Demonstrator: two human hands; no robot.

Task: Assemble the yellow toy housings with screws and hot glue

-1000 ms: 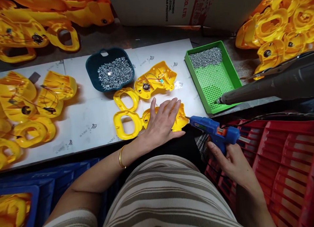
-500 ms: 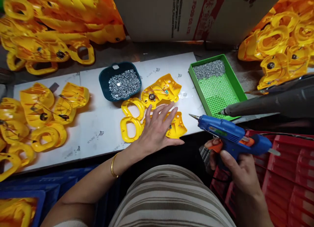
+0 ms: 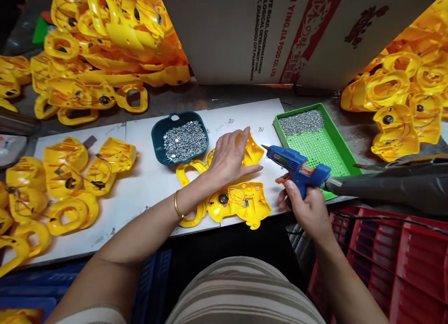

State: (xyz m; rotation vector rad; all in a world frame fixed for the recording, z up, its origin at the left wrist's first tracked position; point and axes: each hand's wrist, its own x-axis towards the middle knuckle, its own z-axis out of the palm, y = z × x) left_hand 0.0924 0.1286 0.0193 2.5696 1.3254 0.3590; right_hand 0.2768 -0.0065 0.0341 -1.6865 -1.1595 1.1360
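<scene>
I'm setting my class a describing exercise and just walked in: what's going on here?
A person is working at a bench with both hands. The right hand holds a blue glue gun, its nozzle close to the right end of the farther yellow shell. The left hand is spread over that shell. The nearer yellow shell lies open, wires showing. Beyond them, a dark teal bin and a green tray hold small metal pieces.

Workshop: heaps of yellow shells (bright plastic), a green parts tray, a glue gun.
</scene>
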